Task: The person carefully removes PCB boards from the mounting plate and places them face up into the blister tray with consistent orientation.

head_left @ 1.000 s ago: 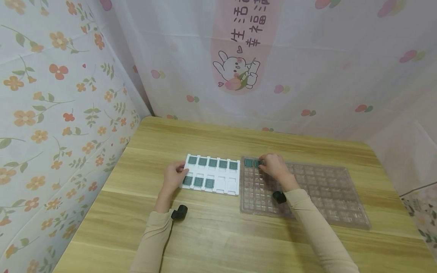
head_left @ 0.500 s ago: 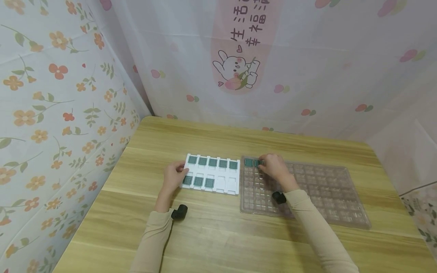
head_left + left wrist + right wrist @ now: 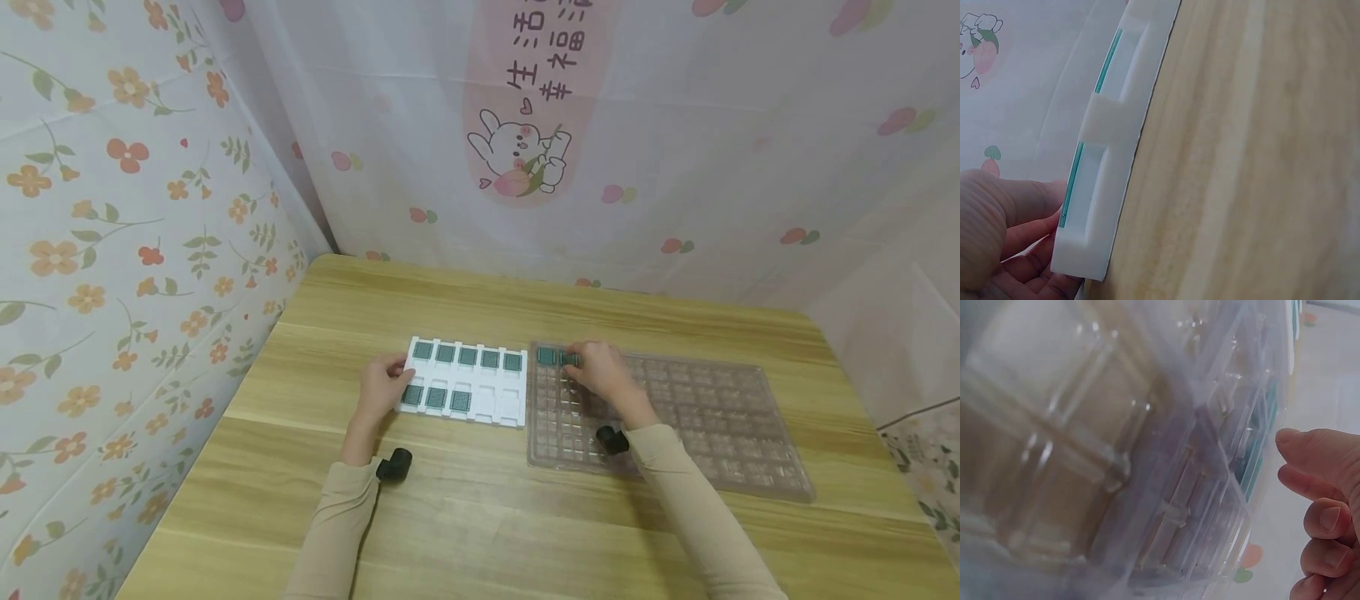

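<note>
At its left end, a white tray (image 3: pixel 491 382) is pinched by my left hand (image 3: pixel 382 387), thumb at the near side and fingers curled behind the edge. Small green gridded square chips (image 3: pixel 467 357) fill its back row and the left part of its front row; the two right front pockets hold none. My right hand (image 3: pixel 603 371) is over the back left of a clear plastic tray (image 3: pixel 690 417), by a green chip (image 3: pixel 566 358) that its fingers partly cover. In the right wrist view, thumb and forefinger are slightly apart, with nothing seen between them. Another chip (image 3: pixel 546 356) sits in the corner pocket.
Both trays lie side by side on a wooden table (image 3: pixel 465 517). A patterned curtain (image 3: pixel 420 167) hangs behind the table and a floral one (image 3: pixel 150 250) on the left. A black wrist camera (image 3: pixel 395 465) is at each cuff.
My right hand has shifted very slightly left and toward me, showing more green beside its fingertips. The left hand and the white tray have stayed put.
</note>
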Action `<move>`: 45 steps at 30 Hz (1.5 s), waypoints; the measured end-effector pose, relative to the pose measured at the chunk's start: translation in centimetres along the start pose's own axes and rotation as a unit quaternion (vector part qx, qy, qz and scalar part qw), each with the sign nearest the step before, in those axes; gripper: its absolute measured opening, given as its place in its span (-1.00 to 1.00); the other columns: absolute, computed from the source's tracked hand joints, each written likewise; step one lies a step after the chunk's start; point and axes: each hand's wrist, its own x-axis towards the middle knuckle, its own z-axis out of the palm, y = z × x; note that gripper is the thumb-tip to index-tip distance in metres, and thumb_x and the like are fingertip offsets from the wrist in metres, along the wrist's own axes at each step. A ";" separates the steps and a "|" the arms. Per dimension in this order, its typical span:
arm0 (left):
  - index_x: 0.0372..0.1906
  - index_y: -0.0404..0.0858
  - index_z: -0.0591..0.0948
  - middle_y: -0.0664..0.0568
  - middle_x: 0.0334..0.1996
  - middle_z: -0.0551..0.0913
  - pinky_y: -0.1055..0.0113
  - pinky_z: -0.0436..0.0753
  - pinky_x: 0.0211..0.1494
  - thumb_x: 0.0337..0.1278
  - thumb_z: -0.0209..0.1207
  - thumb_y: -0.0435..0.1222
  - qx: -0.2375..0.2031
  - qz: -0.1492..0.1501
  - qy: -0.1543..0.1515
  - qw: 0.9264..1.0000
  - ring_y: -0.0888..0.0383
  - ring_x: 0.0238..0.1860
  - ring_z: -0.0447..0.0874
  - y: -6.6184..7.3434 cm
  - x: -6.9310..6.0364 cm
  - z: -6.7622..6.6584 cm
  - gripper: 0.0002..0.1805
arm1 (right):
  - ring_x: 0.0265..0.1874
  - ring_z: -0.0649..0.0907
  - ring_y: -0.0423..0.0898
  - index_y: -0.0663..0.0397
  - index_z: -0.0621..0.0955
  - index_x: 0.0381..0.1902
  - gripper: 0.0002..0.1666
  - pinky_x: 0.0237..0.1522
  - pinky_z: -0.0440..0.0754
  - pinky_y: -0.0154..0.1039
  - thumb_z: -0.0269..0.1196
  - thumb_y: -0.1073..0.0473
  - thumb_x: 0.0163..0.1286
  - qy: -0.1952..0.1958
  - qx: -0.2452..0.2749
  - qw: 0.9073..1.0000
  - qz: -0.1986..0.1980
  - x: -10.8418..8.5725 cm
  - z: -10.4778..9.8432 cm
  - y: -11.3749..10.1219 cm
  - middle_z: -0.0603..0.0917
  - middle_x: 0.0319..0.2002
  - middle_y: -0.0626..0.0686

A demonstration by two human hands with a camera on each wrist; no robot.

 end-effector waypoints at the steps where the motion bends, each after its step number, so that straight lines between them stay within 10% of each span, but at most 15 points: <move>1: -0.03 -0.52 0.58 -0.30 -0.25 0.61 0.26 0.54 -0.22 0.04 0.22 -0.49 0.001 0.000 0.000 1.000 -0.06 -0.25 0.55 0.0 0.0 0.0 -0.67 | -0.80 0.25 -0.24 0.34 0.63 -0.11 -0.65 -0.69 0.29 -0.35 0.33 0.23 0.17 0.001 0.002 1.000 0.000 -0.1 0.0 -0.1 0.57 -0.57 0.03; 15: -0.02 -0.53 0.57 -0.30 -0.25 0.61 0.27 0.52 -0.22 0.04 0.23 -0.49 0.001 -0.003 -0.004 1.000 -0.06 -0.25 0.53 0.0 0.0 0.0 -0.65 | -0.79 0.33 -0.28 0.35 0.65 -0.18 -0.70 -0.66 0.39 -0.37 0.35 0.28 0.13 0.046 0.036 0.998 -0.036 -1.0 0.4 -1.6 0.69 -0.20 0.27; 27: -0.03 -0.53 0.57 -0.31 -0.24 0.61 0.27 0.52 -0.23 0.03 0.22 -0.51 -0.005 0.003 -0.003 1.000 -0.06 -0.25 0.54 0.1 -0.1 0.0 -0.66 | -0.60 0.52 -0.16 0.29 0.67 -0.21 -0.70 -0.39 0.58 -0.17 0.37 0.23 0.11 0.045 0.026 0.998 -0.047 -1.2 0.9 -3.0 0.71 -0.31 0.19; 34: -0.02 -0.53 0.57 -0.31 -0.24 0.61 0.28 0.52 -0.24 0.03 0.23 -0.51 -0.003 0.002 -0.002 1.000 -0.05 -0.25 0.54 0.0 -0.1 0.1 -0.66 | -0.81 0.28 -0.28 0.30 0.66 -0.16 -0.67 -0.68 0.34 -0.38 0.36 0.21 0.13 0.028 0.047 0.998 -0.044 -1.1 1.4 -4.0 0.49 -0.70 -0.07; 45: -0.03 -0.54 0.57 -0.31 -0.24 0.61 0.28 0.51 -0.24 0.02 0.23 -0.52 -0.003 0.016 0.001 1.000 -0.06 -0.27 0.55 -0.1 -0.1 0.0 -0.66 | -0.81 0.21 -0.30 0.26 0.67 -0.19 -0.73 -0.71 0.24 -0.41 0.35 0.23 0.14 0.019 0.096 0.994 -0.048 -1.2 2.0 -5.7 0.49 -0.71 -0.04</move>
